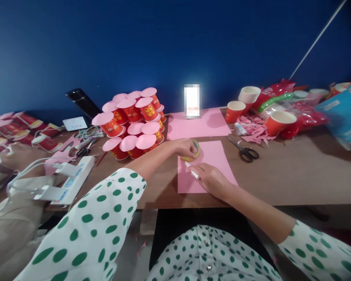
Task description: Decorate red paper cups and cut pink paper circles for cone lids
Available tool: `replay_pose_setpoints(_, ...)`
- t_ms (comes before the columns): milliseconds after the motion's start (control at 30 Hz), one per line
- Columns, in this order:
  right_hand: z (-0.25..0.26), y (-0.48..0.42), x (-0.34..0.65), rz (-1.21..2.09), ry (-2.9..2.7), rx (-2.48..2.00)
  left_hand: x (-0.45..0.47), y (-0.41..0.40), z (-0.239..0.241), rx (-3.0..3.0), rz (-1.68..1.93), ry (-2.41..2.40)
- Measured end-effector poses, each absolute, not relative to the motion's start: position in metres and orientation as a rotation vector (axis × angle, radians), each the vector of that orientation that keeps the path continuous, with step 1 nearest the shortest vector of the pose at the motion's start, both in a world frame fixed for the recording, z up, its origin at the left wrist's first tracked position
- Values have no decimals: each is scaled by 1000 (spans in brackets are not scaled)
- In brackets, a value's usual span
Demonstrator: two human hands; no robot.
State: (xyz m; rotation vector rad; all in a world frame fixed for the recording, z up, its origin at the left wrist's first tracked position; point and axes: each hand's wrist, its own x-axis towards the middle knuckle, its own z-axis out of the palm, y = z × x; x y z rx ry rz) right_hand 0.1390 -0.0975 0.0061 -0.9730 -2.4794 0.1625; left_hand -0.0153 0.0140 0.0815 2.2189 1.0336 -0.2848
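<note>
A pink paper sheet (215, 156) lies flat on the wooden table in front of me. My left hand (185, 147) presses a yellowish roll of tape (194, 154) onto the sheet's upper left part, fingers closed over it. My right hand (212, 177) rests on the sheet just below the roll and pinches a white pen (192, 170) whose tip points at the roll's edge.
A pile of red paper cups (133, 121) capped with pink discs stands at the left. Black scissors (245, 152), pink scraps (254, 130), more cups (277, 121) and more pink sheets (197, 125) lie behind. A power strip (71, 179) and another person's arm (14, 156) are at the left.
</note>
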Motion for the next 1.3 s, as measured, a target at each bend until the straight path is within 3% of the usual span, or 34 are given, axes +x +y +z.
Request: replay_pose_setpoints(1300, -8, -85, 190, 690, -1957, -1130, -19, 17, 78, 2187, -262, 1011)
